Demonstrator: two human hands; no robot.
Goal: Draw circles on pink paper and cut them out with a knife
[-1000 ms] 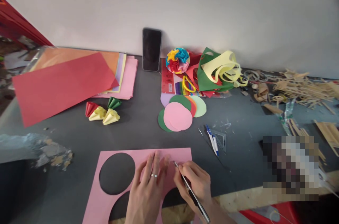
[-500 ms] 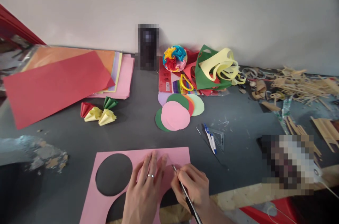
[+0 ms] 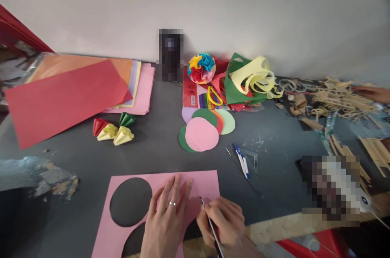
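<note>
A pink paper sheet (image 3: pixel 158 183) with round holes cut out of it lies on the dark table near me. My left hand (image 3: pixel 167 221), with a ring on one finger, presses flat on a pink disc on top of the sheet. My right hand (image 3: pixel 221 222) grips a slim pen (image 3: pixel 210 223), with its tip at the right edge of the disc beside my left fingers.
A pile of cut paper circles (image 3: pixel 202 130) lies mid-table, with a compass and set square (image 3: pixel 245 159) to its right. Coloured paper sheets (image 3: pixel 70 87) lie at the left, folded paper cones (image 3: pixel 114 128) beside them. A paper ball (image 3: pixel 201 68), scraps, wooden sticks (image 3: pixel 341 97) and another person's hand (image 3: pixel 376 93) sit at the back.
My right hand has drawn the pen tip down and toward me along the disc's right edge. The left hand stays pressed flat. A hand has appeared at the far right.
</note>
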